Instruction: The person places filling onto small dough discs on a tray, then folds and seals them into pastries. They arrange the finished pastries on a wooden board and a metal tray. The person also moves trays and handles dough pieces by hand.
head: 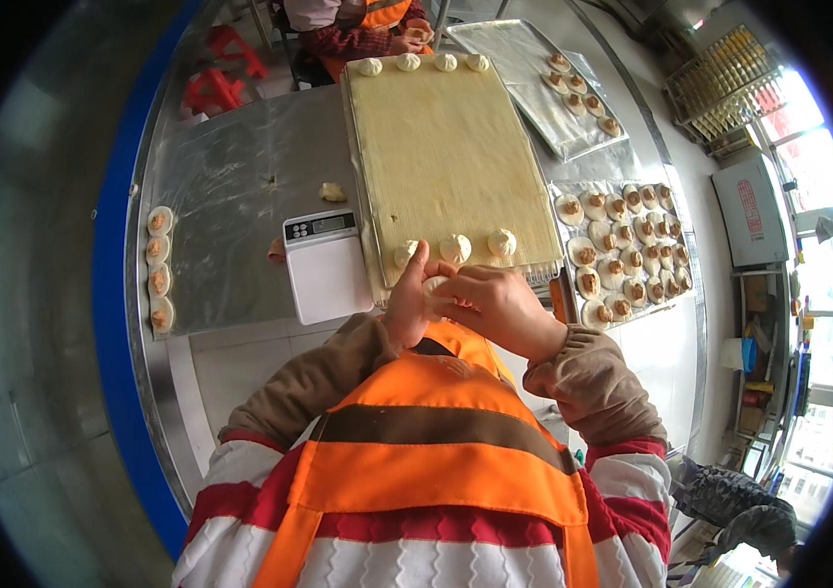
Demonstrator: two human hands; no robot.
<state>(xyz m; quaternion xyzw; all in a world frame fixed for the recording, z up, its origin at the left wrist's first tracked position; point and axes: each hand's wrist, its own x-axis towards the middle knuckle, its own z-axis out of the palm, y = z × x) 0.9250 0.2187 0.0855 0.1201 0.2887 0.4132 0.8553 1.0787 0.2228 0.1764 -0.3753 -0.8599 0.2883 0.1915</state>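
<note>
Between my two hands is a piece of white dough (433, 288), partly hidden by the fingers. My left hand (409, 301) cups it from the left with the thumb raised. From the right, the fingers of my right hand (493, 298) pinch its edge. Just beyond my hands, a row of pleated buns lies along the near edge of a cloth-lined tray (453, 154): one bun (407, 253) partly behind my left thumb, a middle bun (455, 248) and a right bun (502, 242). More pleated buns (407, 62) line the tray's far edge.
Left of the tray sits a digital scale (329, 275), with a dough scrap (332, 192) behind it. Filled dough rounds (159, 250) line the table's left edge. More cover the right-hand tray (571, 192) and part of a far metal tray (490, 44). Across the table, a person (357, 37) holds dough.
</note>
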